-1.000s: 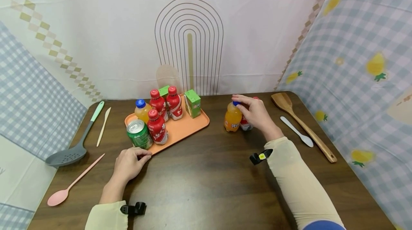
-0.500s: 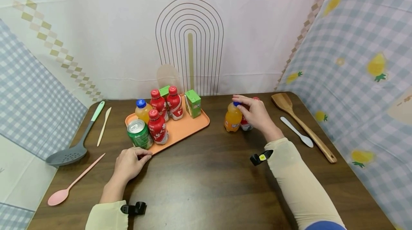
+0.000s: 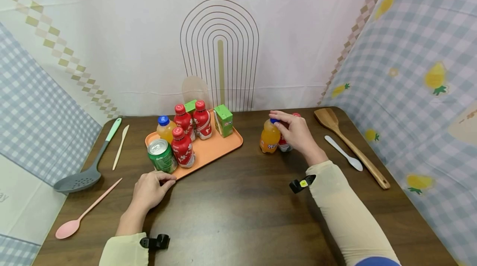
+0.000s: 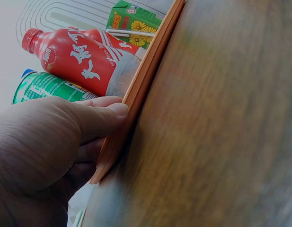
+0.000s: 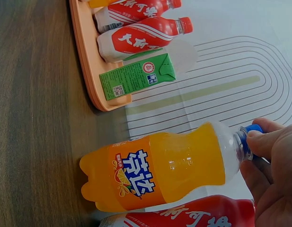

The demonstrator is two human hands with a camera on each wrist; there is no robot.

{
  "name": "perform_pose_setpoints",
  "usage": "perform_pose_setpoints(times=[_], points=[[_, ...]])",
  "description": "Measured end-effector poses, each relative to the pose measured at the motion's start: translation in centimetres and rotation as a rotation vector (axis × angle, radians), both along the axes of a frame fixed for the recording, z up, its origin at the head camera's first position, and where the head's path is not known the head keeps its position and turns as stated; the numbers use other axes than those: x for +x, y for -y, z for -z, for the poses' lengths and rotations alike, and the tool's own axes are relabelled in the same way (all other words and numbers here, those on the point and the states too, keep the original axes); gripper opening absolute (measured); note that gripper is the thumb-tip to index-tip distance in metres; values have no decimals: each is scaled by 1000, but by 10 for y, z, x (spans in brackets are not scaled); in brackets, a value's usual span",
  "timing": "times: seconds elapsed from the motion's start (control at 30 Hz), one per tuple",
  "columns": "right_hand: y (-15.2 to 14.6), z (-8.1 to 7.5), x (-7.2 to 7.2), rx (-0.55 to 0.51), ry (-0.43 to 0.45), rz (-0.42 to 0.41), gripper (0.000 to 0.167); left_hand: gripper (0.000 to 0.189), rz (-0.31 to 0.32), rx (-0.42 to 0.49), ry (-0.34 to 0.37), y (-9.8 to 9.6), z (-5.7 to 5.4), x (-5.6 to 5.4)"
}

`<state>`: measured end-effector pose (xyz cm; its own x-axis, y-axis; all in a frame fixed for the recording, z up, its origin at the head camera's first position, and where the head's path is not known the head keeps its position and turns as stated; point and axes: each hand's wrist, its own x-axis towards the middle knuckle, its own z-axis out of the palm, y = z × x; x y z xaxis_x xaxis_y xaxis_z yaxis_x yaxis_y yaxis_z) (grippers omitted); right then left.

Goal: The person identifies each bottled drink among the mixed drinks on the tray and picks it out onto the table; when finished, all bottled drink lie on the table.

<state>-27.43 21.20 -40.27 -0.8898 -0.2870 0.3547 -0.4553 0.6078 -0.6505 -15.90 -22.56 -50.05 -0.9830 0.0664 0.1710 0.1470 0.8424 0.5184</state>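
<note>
My left hand (image 3: 150,189) pinches the near corner of an orange tray (image 3: 214,150); in the left wrist view its thumb lies on the rim (image 4: 131,97). On the tray stand a green drink can (image 3: 162,159), several red-capped bottles, including a red bottle (image 3: 182,150) at the front, an orange drink bottle (image 3: 166,130) and green juice boxes, one juice box (image 3: 223,121) at the far right. Right of the tray, my right hand (image 3: 298,131) holds the blue cap (image 5: 253,128) of an orange soda bottle (image 3: 269,137) between thumb and fingers. The bottle stands upright.
Another red bottle (image 5: 188,215) stands close beside the soda bottle, partly behind my right hand. At the right lie a white spoon (image 3: 344,153) and a wooden spatula (image 3: 354,148). At the left are a grey slotted turner (image 3: 80,180), a cream knife (image 3: 120,148) and a pink spoon (image 3: 68,228).
</note>
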Motion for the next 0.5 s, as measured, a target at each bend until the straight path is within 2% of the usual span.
perform_pose_setpoints(times=[0.5], points=[[1, 0, 0, 1, -25, 2, 33, 5, 0, 3, 0, 1, -1, 1]])
